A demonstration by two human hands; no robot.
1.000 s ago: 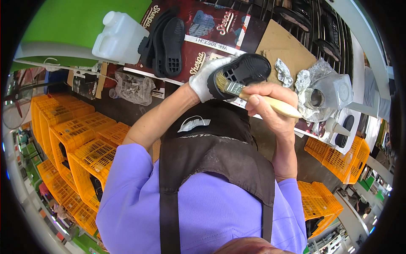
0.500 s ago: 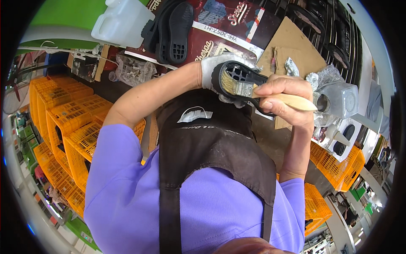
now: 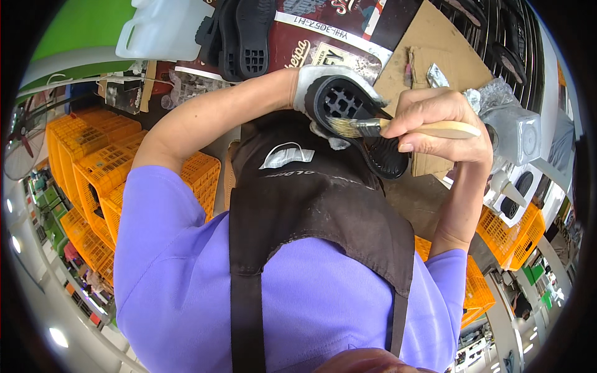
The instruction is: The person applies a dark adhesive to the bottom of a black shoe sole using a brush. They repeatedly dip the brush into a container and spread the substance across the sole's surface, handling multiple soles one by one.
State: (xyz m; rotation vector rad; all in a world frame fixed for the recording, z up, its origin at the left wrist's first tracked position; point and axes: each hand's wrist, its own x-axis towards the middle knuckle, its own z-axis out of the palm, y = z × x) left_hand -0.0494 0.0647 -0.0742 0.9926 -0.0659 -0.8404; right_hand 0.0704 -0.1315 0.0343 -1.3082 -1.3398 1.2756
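My left hand (image 3: 309,85), in a white glove, holds a black shoe sole (image 3: 333,91) up in front of my apron, its hollow, gridded inner side facing me. The glove shows around the sole's edge; most fingers are hidden behind it. Bare and closed, my right hand (image 3: 443,124) grips a paintbrush (image 3: 448,129) with a pale wooden handle. The pale bristles lie against the sole's inner rim, near its middle. More black shoe soles (image 3: 252,37) stand together on the work surface beyond my left forearm.
A white plastic jug (image 3: 163,31) stands at the far left. Brown cardboard (image 3: 463,56) lies beyond my right hand, with a clear container (image 3: 513,133) beside it. Orange crates (image 3: 93,146) are stacked on the left; another orange crate (image 3: 519,239) is at right. Dark-red printed boxes (image 3: 289,37) lie ahead.
The brush has moved from the sole's hollow end toward its middle rim, my right hand shifting rightward. The sole has tilted, showing more of its inside. The whole view has shifted slightly.
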